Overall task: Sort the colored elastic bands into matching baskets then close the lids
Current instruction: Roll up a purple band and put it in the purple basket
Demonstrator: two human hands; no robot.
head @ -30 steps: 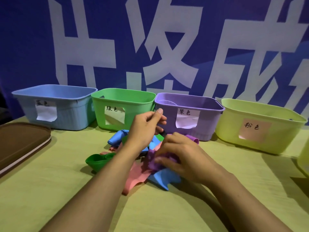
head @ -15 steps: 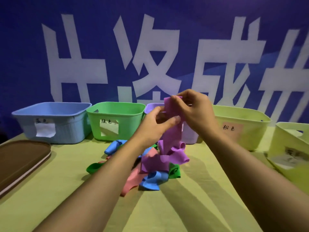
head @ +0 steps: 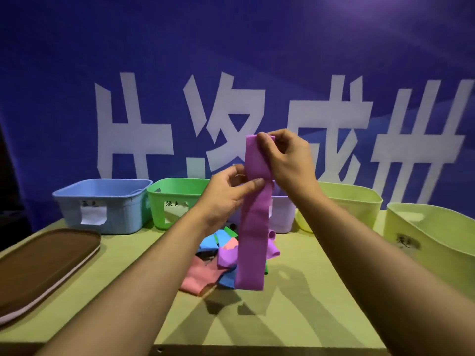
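From your head camera, your right hand [head: 288,160] pinches the top end of the purple band [head: 253,222] while your left hand [head: 227,194] nips it lower down between thumb and fingers, both grips closed on it. The band hangs straight, long axis vertical, its bottom loop end pointing down above the pile of bands [head: 218,260] on the desk [head: 282,317]. Behind it stands the purple basket [head: 282,214], between the green basket [head: 174,201] and a yellow-green one [head: 352,206].
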